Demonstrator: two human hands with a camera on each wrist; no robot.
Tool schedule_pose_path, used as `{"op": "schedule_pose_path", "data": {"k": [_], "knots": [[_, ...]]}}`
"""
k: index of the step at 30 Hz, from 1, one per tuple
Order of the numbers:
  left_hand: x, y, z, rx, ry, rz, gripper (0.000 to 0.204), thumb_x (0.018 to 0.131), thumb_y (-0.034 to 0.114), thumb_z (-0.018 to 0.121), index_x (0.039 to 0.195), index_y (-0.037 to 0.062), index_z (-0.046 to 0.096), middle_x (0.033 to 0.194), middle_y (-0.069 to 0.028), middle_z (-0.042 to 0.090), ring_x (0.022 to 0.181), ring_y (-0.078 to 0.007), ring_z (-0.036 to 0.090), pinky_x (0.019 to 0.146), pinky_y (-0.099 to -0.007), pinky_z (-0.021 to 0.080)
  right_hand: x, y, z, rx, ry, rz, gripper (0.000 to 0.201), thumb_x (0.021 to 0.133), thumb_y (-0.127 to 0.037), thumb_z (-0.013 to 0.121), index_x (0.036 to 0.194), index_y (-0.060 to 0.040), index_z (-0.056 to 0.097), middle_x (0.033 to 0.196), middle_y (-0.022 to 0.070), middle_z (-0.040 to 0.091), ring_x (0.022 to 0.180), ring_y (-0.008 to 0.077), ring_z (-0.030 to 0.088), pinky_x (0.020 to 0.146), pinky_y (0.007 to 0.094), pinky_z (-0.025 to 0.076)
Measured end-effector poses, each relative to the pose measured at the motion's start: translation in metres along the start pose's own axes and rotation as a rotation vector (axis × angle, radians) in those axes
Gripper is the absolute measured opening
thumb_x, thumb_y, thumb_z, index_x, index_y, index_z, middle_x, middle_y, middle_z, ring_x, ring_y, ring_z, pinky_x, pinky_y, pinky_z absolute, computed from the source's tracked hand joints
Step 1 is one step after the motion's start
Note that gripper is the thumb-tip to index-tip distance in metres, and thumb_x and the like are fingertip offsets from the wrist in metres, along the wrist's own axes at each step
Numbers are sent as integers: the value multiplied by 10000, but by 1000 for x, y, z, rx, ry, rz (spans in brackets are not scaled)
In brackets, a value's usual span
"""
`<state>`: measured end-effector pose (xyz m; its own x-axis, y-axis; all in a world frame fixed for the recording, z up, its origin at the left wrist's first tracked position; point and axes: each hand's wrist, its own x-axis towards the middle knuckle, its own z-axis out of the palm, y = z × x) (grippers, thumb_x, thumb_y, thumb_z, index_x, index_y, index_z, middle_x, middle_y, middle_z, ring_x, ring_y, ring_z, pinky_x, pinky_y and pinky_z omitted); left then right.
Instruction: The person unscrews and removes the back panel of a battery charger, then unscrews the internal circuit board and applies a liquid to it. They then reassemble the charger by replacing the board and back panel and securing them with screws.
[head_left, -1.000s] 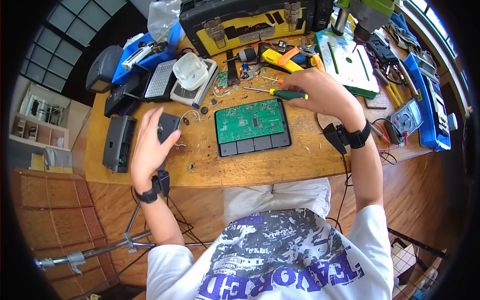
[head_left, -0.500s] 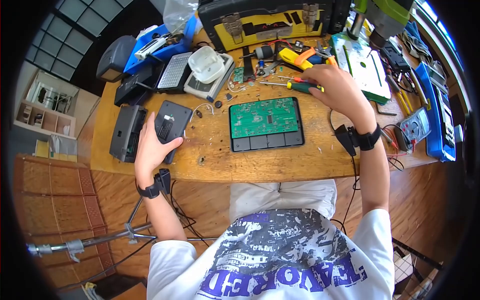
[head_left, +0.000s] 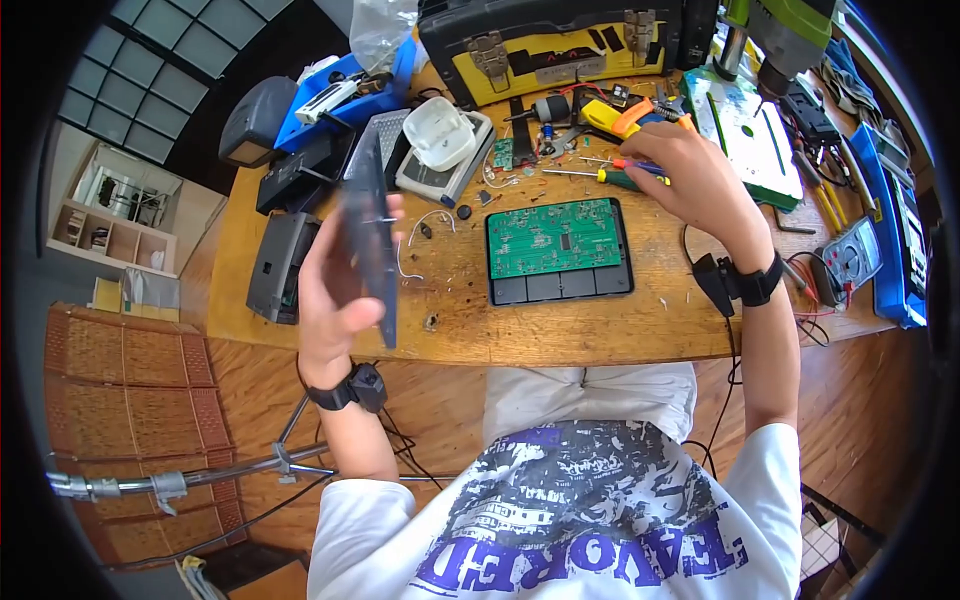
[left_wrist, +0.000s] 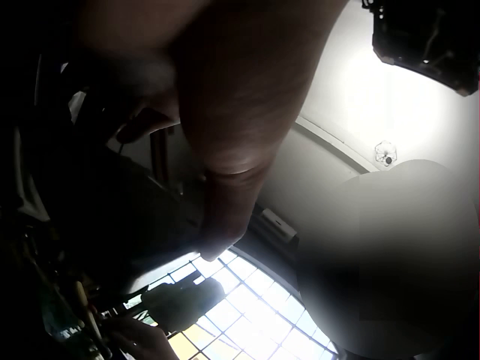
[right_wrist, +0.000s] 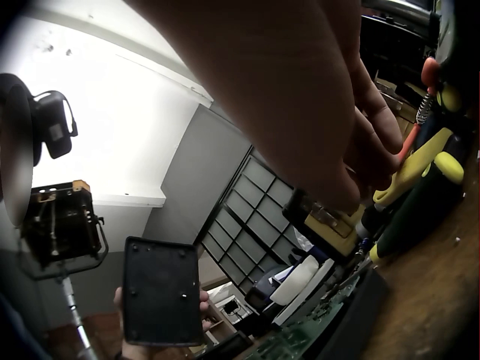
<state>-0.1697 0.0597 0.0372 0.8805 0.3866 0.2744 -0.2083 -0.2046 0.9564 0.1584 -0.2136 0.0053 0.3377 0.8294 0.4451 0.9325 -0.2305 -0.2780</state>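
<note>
My left hand [head_left: 325, 310] grips a dark plastic casing cover [head_left: 372, 240] by its long sides, raised and turned nearly edge-on in the head view. The right wrist view shows the inner face of this cover [right_wrist: 160, 289], with small posts near its corners. My right hand [head_left: 695, 185] hovers with relaxed fingers over a green-and-yellow-handled screwdriver [head_left: 612, 177] lying on the bench. A red-handled tool [right_wrist: 409, 144] is right by its fingertips. Between the hands, a green circuit board [head_left: 545, 240] sits in a black shell [head_left: 562, 286]. The left wrist view is mostly dark.
Another dark housing [head_left: 275, 268] stands at the bench's left. Behind are a scale with a white tub [head_left: 440, 135], a yellow-and-black toolbox [head_left: 555, 65] and loose tools. A drill press [head_left: 785, 40], a multimeter [head_left: 850, 255] and a blue tray [head_left: 895, 290] occupy the right.
My left hand has taken hold of the cover, lifted it off the bench and tipped it up on edge. My right hand has stayed over the screwdrivers. The head view has shifted.
</note>
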Motion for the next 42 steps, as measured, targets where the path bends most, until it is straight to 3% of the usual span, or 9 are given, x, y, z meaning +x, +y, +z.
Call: {"op": "schedule_pose_path", "data": {"k": [4,6,22,28,31,36,39,41,42], "knots": [[19,11,45,-461,-121,-83,1231,820,670,849,1630,-112,353,1608,-351,459,1457,-389,558,1202,-478,502,1,-3,-1,35,13,-77,216,979,-194,731,1089,-10,751,1028,178,766,972,406,722,854,492,584],[26,6,50,-450,-154,-107,1204,849,689,798,1628,-113,350,1602,-363,455,1457,-402,556,1211,-486,496,2,-4,2,80,-24,-83,198,981,-187,722,1062,-7,743,1030,174,761,968,407,722,851,495,583],[47,-22,65,282,-228,-19,1125,702,346,969,1603,-103,466,1599,-205,536,1490,-302,520,1262,-448,376,-1,-11,6,99,-142,-94,204,981,-172,718,1096,-5,735,1047,190,751,1011,419,713,878,503,575],[46,-22,72,-134,-245,-115,1060,830,546,840,1593,-93,474,1618,-257,511,1438,-302,574,1223,-431,443,3,-24,10,230,28,-198,200,963,-163,767,1087,-7,749,1004,155,756,926,358,734,830,433,592],[40,-14,98,-510,-171,-274,918,1012,569,614,1597,-110,413,1526,-263,589,1357,-322,641,1162,-448,523,5,-49,6,577,38,-208,235,900,-129,860,1092,-25,773,969,78,758,811,217,730,709,321,581],[38,-22,109,-529,-166,-345,821,1053,559,579,1529,-105,492,1449,-240,644,1284,-298,686,1122,-426,555,3,-58,20,565,72,-202,197,919,-128,848,1066,-26,765,932,78,743,789,224,729,714,327,583],[39,-25,115,-424,-184,-363,902,1065,614,471,1575,-128,413,1500,-311,595,1313,-437,673,1150,-510,556,3,-52,23,503,152,-201,164,930,-109,833,1053,-28,761,909,83,736,782,213,730,717,329,584],[39,-27,116,-585,-180,-385,789,1065,551,569,1500,-105,525,1396,-230,679,1249,-277,701,1101,-409,565,2,-51,19,543,92,-151,126,940,-83,815,1036,-25,759,884,89,730,760,203,729,704,329,580],[39,-27,118,-584,-182,-387,789,1065,551,569,1500,-105,525,1396,-230,679,1249,-277,701,1101,-409,565,2,-49,18,544,94,-149,126,940,-83,815,1036,-25,759,884,89,730,760,203,729,704,329,580]]}}
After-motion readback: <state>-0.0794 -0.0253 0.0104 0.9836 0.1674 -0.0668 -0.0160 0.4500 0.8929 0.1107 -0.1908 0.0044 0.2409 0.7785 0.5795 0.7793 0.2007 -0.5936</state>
